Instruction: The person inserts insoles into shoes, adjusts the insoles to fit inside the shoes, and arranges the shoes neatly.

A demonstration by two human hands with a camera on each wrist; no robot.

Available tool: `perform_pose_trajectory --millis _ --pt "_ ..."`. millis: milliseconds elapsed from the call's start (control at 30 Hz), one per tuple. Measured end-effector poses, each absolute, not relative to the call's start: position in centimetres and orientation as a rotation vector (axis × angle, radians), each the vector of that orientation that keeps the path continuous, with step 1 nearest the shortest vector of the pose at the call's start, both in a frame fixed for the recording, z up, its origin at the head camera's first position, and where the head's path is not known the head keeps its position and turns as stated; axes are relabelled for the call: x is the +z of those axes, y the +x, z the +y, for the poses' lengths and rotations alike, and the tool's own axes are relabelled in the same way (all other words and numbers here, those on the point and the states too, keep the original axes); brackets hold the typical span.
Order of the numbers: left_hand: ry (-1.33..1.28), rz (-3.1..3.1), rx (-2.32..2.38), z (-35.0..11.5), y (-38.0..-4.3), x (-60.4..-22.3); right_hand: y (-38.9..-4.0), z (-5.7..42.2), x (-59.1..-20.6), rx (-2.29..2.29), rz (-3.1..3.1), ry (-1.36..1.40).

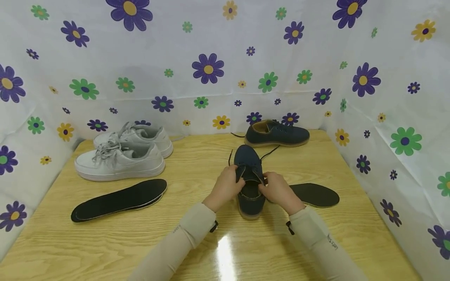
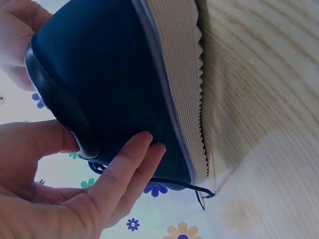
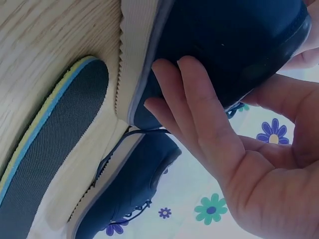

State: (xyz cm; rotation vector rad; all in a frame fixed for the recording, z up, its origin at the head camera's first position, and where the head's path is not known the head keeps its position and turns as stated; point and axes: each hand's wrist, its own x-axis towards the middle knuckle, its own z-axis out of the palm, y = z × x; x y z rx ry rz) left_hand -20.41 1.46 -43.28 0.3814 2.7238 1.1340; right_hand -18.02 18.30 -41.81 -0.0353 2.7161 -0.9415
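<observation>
A navy lace-up shoe [image 1: 250, 205] stands on the table between both hands, toe pointing away from me and its opening facing up. My left hand [image 1: 226, 184] grips its left side, thumb over the collar edge and fingers [image 2: 130, 159] against the outer upper. On the other side, my right hand [image 1: 277, 188] holds the shoe the same way, with its fingers [image 3: 197, 94] along the outer wall. The shoe's inside looks dark, and its laces hang loose to both sides. Beside the right hand lies a dark insole [image 1: 318, 195], its edge layered yellow and blue in the right wrist view.
Another navy shoe [image 1: 277, 134] sits at the back right, toe to the right. White sneakers [image 1: 121, 166] stand at the back left, with a stacked pair of black insoles [image 1: 119, 200] in front. A flowered cloth [image 1: 225, 43] encloses the back and sides of the wooden table [image 1: 88, 249].
</observation>
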Motion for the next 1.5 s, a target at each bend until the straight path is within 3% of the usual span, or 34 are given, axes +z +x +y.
perform_pose_trajectory --millis 700,1167,1500 --pt "0.579 2.677 1.022 2.6 -20.7 -43.1 -17.0 20.3 -41.4 -0.945 2.724 0.011" --pt "0.881 2.551 0.802 -0.3 -28.3 -40.0 -17.1 20.9 -42.2 -1.039 2.755 0.027" --pt "0.896 2.803 1.025 2.6 -33.6 -42.5 -16.9 21.3 -42.9 -1.119 2.761 0.058"
